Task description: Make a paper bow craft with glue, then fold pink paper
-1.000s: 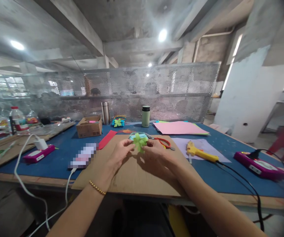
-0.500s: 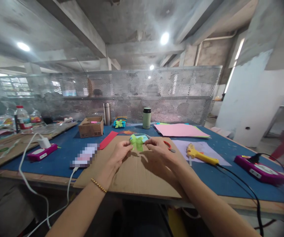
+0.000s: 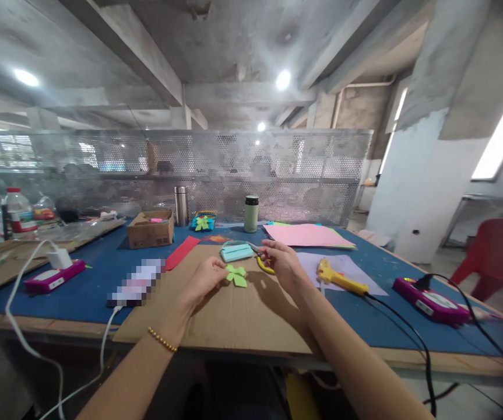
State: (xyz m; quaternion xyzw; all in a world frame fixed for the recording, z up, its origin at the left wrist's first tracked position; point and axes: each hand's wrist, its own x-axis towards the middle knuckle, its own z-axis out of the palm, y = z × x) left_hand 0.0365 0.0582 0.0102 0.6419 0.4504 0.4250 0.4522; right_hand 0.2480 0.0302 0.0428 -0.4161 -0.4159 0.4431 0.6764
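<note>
The cardboard sheet (image 3: 234, 326) reaches the desk's (image 3: 356, 332) near edge at its middle. Over it, the left hand (image 3: 203, 283) pinches a petal of the green paper flower (image 3: 236, 275) between thumb and fingertips. The right hand (image 3: 282, 263), its fingers curled inward, is beside the scissors (image 3: 266, 265) — whether it grips them, I cannot tell.

Toward the near right corner is a purple power strip (image 3: 430, 302) with a black plug in it; toward the near left corner is a purple socket block (image 3: 54, 277) holding a white charger (image 3: 59, 258). The phone (image 3: 137, 283), its screen blurred out, lies left of the cardboard. On its right, the yellow glue gun (image 3: 341, 278) rests on lilac paper (image 3: 367, 274).

Just beyond the flower sits a light-blue folded paper piece (image 3: 236, 252), and left of it a red strip (image 3: 182, 252).

Along the far edge, left to right, stand the open carton (image 3: 150, 230), a steel flask (image 3: 182, 207), a small blue basket with a green flower (image 3: 203, 222) and a green flask (image 3: 251, 214) — then pink sheets (image 3: 308, 235). Behind rises a perforated metal screen (image 3: 234, 169).
</note>
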